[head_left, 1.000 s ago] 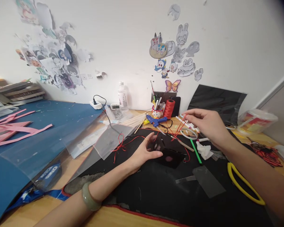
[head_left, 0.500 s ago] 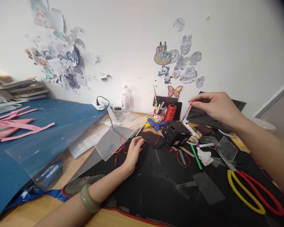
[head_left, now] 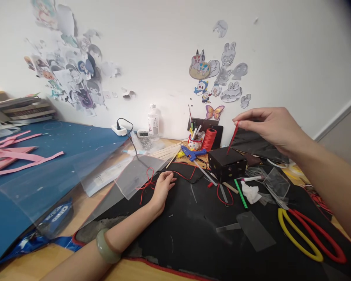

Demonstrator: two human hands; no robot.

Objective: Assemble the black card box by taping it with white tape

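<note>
My right hand (head_left: 269, 127) is raised above the desk and pinches a red string (head_left: 232, 138) between thumb and fingers. The string runs down to a small black box (head_left: 227, 164) standing on the black mat (head_left: 193, 230); the box looks held up by the string. My left hand (head_left: 161, 187) rests on the mat with its fingers loosely curled, touching loose red string (head_left: 148, 183) near a clear plastic sheet (head_left: 134, 173). A green bangle (head_left: 107, 246) is on my left wrist.
Yellow and red scissors (head_left: 310, 238) lie at the right of the mat. A blue glue gun (head_left: 193, 153), a red thread spool (head_left: 209, 139), a pen cup (head_left: 194, 142) and a bottle (head_left: 153, 121) stand by the wall. A blue sheet (head_left: 46, 156) with pink strips (head_left: 17, 156) covers the left.
My right hand has lifted the red string from the mat, and the black box rose upright and shifted right. My left hand let go of the box and drew back left.
</note>
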